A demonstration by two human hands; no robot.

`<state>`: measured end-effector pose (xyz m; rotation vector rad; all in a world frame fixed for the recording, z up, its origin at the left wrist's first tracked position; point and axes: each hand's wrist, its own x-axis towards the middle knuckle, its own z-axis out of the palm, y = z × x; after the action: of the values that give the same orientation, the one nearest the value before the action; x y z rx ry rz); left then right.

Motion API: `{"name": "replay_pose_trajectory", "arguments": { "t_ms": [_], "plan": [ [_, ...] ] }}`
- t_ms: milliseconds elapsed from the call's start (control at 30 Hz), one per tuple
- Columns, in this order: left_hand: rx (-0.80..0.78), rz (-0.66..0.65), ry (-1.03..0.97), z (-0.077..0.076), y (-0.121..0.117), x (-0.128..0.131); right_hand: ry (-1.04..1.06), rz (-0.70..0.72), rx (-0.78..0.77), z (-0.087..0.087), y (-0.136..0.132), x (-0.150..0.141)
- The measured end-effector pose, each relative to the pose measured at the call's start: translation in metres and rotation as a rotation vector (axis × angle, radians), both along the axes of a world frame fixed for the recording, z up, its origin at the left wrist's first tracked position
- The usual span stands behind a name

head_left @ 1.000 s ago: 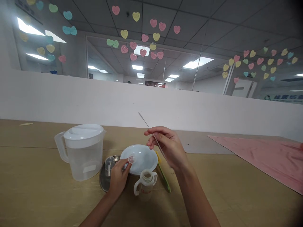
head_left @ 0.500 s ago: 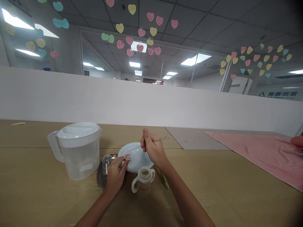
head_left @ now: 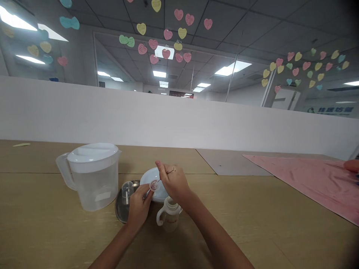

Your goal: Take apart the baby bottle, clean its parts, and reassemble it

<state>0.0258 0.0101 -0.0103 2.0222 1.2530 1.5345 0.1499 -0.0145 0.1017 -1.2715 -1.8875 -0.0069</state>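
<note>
"Left hand?"
"Is pinching one small clear piece between fingertips, in front of the white bowl."
"Right hand?"
"Is gripping one thin wire tool, fingers curled tight; the wire is pointing toward the piece. Handled bottle is standing nearby."

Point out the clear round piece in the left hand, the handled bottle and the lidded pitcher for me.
Clear round piece [head_left: 153, 185]: head view, on its round face.
Handled bottle [head_left: 170, 220]: head view, on its body, below the neck.
Lidded pitcher [head_left: 95, 183]: head view, on its body wall, below the lid.
</note>
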Motion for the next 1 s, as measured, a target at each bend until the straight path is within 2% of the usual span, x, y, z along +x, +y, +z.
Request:
{"name": "replay_pose_trajectory", "arguments": {
  "t_ms": [133,367,700,867,1000],
  "plan": [
    [-0.007,-0.023,-0.016,-0.002,0.0,0.0,-0.071,-0.037,0.021,0.003,-0.002,0.001],
    [0.002,-0.02,-0.017,-0.001,0.0,0.002,-0.038,-0.044,-0.019,0.007,-0.002,0.005],
    [-0.088,-0.02,0.021,-0.001,-0.003,0.004,-0.221,-0.003,-0.065,-0.009,0.006,-0.005],
    [-0.079,-0.055,0.033,-0.004,0.001,0.005,-0.086,0.077,-0.103,0.005,-0.008,-0.001],
    [-0.067,-0.022,0.067,-0.004,0.003,0.005,0.024,0.124,0.01,0.018,-0.026,0.002]
  ]
}}
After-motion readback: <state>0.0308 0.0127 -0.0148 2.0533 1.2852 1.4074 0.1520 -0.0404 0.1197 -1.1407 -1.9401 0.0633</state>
